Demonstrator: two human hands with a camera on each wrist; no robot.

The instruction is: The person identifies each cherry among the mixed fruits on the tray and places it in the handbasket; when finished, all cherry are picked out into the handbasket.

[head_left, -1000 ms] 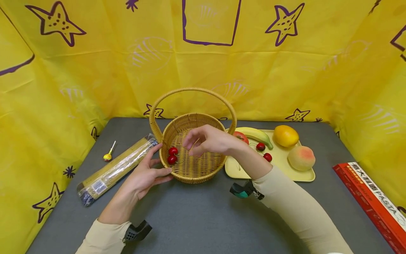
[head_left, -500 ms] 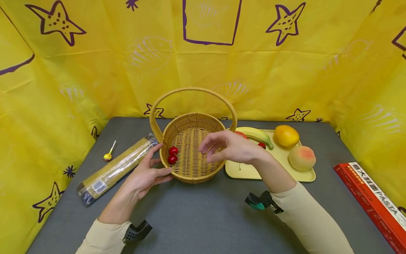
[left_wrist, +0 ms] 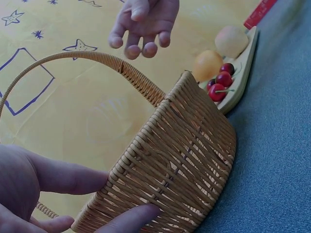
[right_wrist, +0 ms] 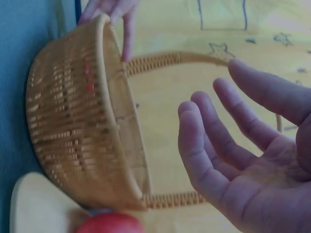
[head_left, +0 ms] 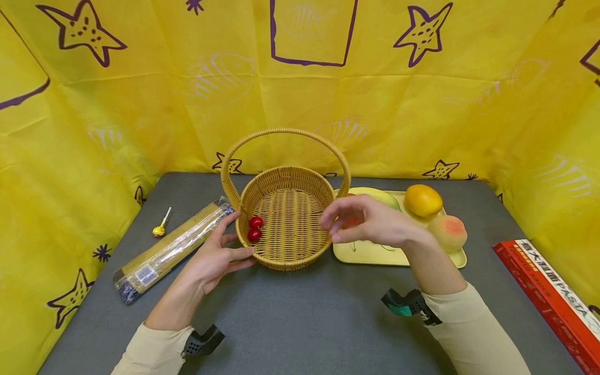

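Note:
A round wicker basket (head_left: 295, 229) with a tall arched handle stands mid-table, two red cherries (head_left: 255, 230) inside at its left. At the basket's left rim, my left hand (head_left: 213, 263) holds on with thumb and fingers; the left wrist view shows one fingertip at the rim and another against the woven outer wall. My right hand (head_left: 375, 221) hovers in the air beside the basket's right rim, over the tray's left part. Its fingers (right_wrist: 192, 141) are loosely bent with nothing between them. It hides much of the tray's fruit in the head view.
On the yellow tray (head_left: 344, 255) lie a banana (head_left: 379, 194), mango (head_left: 423, 200), peach (head_left: 447, 233), tomato (right_wrist: 112, 224) and several cherries (left_wrist: 223, 79). Left are a clear-wrapped long package (head_left: 173, 250) and a lollipop (head_left: 160, 229); far right, a red pasta box (head_left: 548, 297).
My right hand has moved right, from above the basket's inside to over the tray's left part. The left hand, the basket and the two cherries in it stay where they were.

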